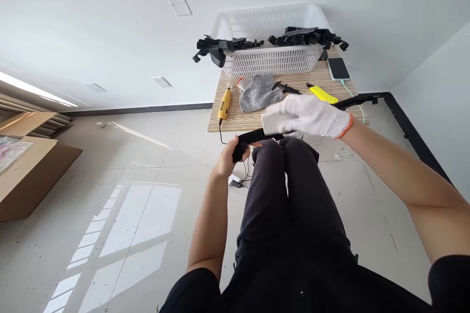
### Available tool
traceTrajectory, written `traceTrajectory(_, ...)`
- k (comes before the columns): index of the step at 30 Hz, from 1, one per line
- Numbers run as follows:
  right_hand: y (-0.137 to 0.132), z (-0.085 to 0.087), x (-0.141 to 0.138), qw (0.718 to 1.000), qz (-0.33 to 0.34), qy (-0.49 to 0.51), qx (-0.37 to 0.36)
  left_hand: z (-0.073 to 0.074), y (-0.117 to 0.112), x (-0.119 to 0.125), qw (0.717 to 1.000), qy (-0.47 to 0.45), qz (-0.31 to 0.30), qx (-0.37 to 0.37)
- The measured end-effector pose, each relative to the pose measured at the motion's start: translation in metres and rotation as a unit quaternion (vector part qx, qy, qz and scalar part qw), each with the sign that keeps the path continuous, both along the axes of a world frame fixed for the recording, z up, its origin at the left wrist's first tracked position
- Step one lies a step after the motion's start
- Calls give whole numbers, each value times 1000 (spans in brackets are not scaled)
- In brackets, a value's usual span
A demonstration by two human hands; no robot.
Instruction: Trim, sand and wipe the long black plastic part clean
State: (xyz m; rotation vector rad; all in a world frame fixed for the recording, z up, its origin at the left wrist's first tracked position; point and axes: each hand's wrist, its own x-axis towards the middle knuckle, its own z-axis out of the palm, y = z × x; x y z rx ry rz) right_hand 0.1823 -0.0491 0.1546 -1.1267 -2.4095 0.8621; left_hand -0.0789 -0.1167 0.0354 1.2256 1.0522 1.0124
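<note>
My left hand (pixel 229 156) is bare and wrapped round the near end of a long black plastic trim part (pixel 253 137), above my knees. The part runs up to the right, passes behind my other hand and comes out again beyond it. My right hand (pixel 310 115), in a white knitted glove with an orange cuff, is closed on a white flat block (pixel 271 122). This block lies over the middle of the black part; whether it presses on it I cannot tell.
On the wood-striped table (pixel 242 121) are a yellow rotary tool (pixel 224 104), a grey cloth glove (pixel 260 92), black calipers (pixel 286 88), a yellow-handled knife (pixel 322 94) and a phone (pixel 338 68). Behind stands a white basket (pixel 271 61) with black plastic parts (pixel 304 36). A cardboard box (pixel 40 176) sits left.
</note>
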Motion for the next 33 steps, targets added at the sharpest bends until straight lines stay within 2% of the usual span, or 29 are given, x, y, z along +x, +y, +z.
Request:
traceTrajectory(3, 3, -12, 15, 1000, 2, -8, -25, -14, 14, 11, 999, -32, -12, -37)
traceTrajectory(6, 12, -27, 26, 998, 32, -24, -58, -26, 22, 19, 995, -50, -48, -74)
traceTrajectory(8, 20, -39, 30, 999, 18, -35, -35, -34, 27, 22, 992, -57, -69, -91)
traceTrajectory(11, 30, -57, 31, 998, -53, -21, 40, -49, 33, 26, 989, -63, -80, -108)
traceTrajectory(15, 37, -74, 28, 999, -13, -30, -6, -63, 42, 26, 984, -73, -94, -130)
traceTrajectory(18, 43, -84, 27, 996, -85, -7, 28, -68, 48, 26, 983, -63, -103, -139)
traceTrajectory(19, 44, -87, 27, 995, -93, 11, 17, -68, 50, 26, 983, -58, -103, -142)
traceTrajectory(22, 48, -96, 29, 998, -28, 10, -63, -70, 52, 28, 982, -48, -101, -151)
traceTrajectory(23, 48, -98, 30, 998, -22, -4, -66, -70, 53, 28, 982, -45, -100, -153)
traceTrajectory(26, 46, -104, 34, 997, -80, 6, -23, -71, 50, 28, 982, -35, -102, -154)
traceTrajectory(30, 38, -111, 38, 995, -32, 9, -96, -73, 47, 26, 982, -28, -113, -150)
traceTrajectory(33, 31, -116, 38, 995, -68, 28, -69, -72, 46, 26, 981, -23, -113, -156)
